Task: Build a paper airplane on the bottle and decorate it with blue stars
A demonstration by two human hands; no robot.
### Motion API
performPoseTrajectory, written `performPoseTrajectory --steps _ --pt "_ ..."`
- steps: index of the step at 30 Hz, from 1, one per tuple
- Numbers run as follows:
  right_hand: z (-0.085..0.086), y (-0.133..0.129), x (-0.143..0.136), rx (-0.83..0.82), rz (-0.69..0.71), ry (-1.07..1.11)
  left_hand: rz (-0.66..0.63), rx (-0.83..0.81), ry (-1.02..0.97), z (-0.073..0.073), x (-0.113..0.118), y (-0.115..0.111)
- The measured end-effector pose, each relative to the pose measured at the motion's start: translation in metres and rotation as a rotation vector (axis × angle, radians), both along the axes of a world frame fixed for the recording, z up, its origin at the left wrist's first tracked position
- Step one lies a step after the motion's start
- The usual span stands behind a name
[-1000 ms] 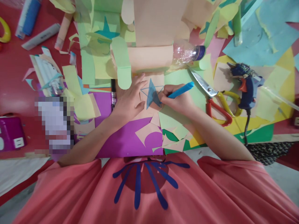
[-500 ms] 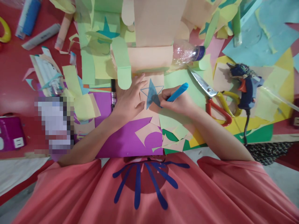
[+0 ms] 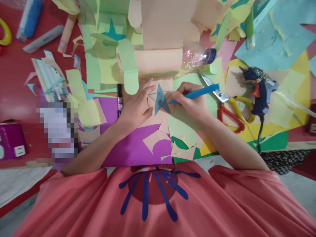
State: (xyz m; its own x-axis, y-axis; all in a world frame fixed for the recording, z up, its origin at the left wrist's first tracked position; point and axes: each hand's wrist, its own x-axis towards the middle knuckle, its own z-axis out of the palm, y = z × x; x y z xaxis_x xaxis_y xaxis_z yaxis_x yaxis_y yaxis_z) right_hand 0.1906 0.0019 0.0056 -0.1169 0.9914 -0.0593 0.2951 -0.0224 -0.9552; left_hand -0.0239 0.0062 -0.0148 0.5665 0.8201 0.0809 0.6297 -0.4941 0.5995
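A star (image 3: 161, 100) is drawn in blue on a piece of peach paper (image 3: 165, 82); its middle and lower points are coloured in, while the side points show only outlines. My right hand (image 3: 192, 100) grips a blue marker (image 3: 203, 91), its tip by the star's lower right edge. Flat on the paper's left side rests my left hand (image 3: 138, 105), fingers spread and holding nothing. Just beyond the paper lies a clear plastic bottle (image 3: 195, 56) wrapped in peach paper, with a purple cap and a green paper strip (image 3: 130, 70) at its left.
Scissors (image 3: 223, 98) with red and yellow handles lie right of my right hand, beside a blue glue gun (image 3: 263, 95) with its cord. Purple card (image 3: 133, 144) and paper scraps lie in front. Several markers (image 3: 44, 39) and a pixelated object (image 3: 59, 131) are on the left.
My right hand has shifted slightly, and the marker has swung lower, its back end now pointing further right. My left hand and the paper have stayed put.
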Motion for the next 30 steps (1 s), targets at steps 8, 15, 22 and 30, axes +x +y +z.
performPoseTrajectory --steps 8,15,22,30 --pt "-0.007 0.006 0.006 0.146 -0.058 0.149 -0.021 0.001 -0.006 -0.001 -0.001 0.000" --pt "-0.014 0.008 0.009 0.106 0.079 0.120 -0.022 0.015 -0.016 -0.003 -0.001 0.000" --pt "-0.014 0.007 0.007 0.083 0.075 0.113 -0.029 0.019 -0.002 -0.003 -0.002 0.000" --pt "-0.011 0.009 0.009 0.028 0.100 0.091 -0.026 0.006 0.002 -0.002 -0.002 0.000"
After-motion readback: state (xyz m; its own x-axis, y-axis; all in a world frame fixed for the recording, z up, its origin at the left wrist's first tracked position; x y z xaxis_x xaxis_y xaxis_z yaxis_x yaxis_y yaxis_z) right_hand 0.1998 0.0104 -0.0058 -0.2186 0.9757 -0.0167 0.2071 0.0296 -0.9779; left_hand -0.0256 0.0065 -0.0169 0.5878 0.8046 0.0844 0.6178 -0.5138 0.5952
